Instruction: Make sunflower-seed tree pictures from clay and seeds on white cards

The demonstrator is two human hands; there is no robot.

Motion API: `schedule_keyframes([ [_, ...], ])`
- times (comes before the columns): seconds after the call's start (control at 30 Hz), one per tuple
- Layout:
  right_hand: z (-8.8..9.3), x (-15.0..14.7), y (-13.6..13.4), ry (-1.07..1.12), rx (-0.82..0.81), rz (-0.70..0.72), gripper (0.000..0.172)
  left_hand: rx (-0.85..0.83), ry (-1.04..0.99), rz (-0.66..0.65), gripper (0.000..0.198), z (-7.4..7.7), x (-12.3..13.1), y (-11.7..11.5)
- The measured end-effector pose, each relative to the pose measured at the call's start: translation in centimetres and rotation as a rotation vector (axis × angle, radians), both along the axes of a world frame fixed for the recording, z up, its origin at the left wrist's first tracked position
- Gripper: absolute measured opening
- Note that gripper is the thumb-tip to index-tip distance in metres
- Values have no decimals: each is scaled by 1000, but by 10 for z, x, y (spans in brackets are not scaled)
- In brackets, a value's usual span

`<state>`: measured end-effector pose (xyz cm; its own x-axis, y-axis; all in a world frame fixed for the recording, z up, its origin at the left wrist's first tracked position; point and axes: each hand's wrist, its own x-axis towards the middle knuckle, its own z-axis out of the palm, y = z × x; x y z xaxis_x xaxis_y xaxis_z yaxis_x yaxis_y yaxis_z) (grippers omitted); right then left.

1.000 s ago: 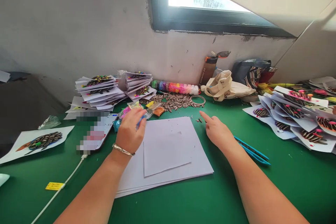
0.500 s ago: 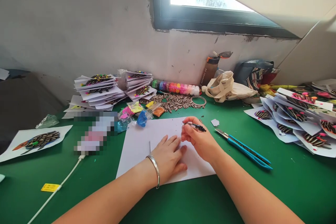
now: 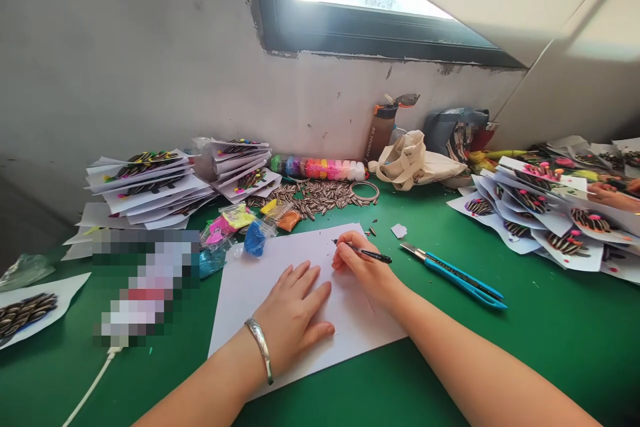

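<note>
A white sheet of paper (image 3: 310,247) lies on the green table in front of me. My left hand (image 3: 295,310), with a silver bangle at the wrist, rests flat on the sheet, its fingers spread. Closed around a black pen (image 3: 375,255) is my right hand (image 3: 360,267), on the right part of the sheet. The pen's tip points to the upper left, close to the paper; whether it touches I cannot tell. Small bags of coloured clay (image 3: 255,238) lie at the sheet's upper left corner. A blue utility knife (image 3: 457,277) lies right of my right hand.
Striped sunflower seeds (image 3: 325,197) are heaped behind the sheet, near a tape ring (image 3: 364,192). Stacks of seed pictures stand left (image 3: 150,187) and right (image 3: 545,213). A bottle (image 3: 380,130) and cloth bag (image 3: 415,163) stand by the wall. Another person's hand (image 3: 613,197) shows far right.
My view has turned to the right. My left hand has spread its fingers and lies farther from my right hand. The pen has tilted, its tip now showing at the upper left.
</note>
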<state>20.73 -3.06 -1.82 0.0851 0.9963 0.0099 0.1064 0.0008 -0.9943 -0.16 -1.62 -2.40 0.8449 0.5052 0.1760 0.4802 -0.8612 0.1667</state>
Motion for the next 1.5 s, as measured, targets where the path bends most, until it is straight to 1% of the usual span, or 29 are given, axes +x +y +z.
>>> schedule_keyframes([
  [0.1,0,-1,0,-12,-12,-18,20,-7,8,19,49,3,2,2],
  [0.27,-1,2,1,-38,-4,-26,22,-14,13,109,41,5,0,7],
  [0.43,-3,7,5,-34,46,-25,24,23,61,94,50,-2,1,4],
  [0.53,-3,11,7,-47,37,-30,26,48,76,92,55,-7,4,-2],
  [0.63,-2,13,7,-64,28,-27,28,63,77,89,55,-7,6,-8],
  [0.83,-4,14,6,-43,29,-12,38,98,37,111,43,-1,8,-17],
  [0.93,-4,14,5,-22,37,-20,40,98,17,117,40,0,8,-19],
  [0.97,-3,12,5,-25,52,-45,40,97,9,117,39,-1,8,-19],
  [1.03,2,7,3,-46,113,-140,37,95,-6,121,38,-2,9,-19],
  [1.1,8,-2,0,-66,171,-225,30,90,-20,133,39,-4,10,-20],
  [1.13,10,-7,-1,-70,171,-219,25,85,-27,140,40,-5,11,-21],
  [1.2,13,-16,-3,-85,115,-126,16,72,-33,145,39,-6,12,-21],
  [1.27,11,-22,-4,-107,64,-55,11,57,-36,139,40,-6,11,-20],
  [1.37,7,-22,-3,-107,22,-44,12,21,-30,117,41,-2,7,-14],
  [1.5,7,-18,-2,-122,-8,-49,14,-41,5,120,35,9,3,-5],
])
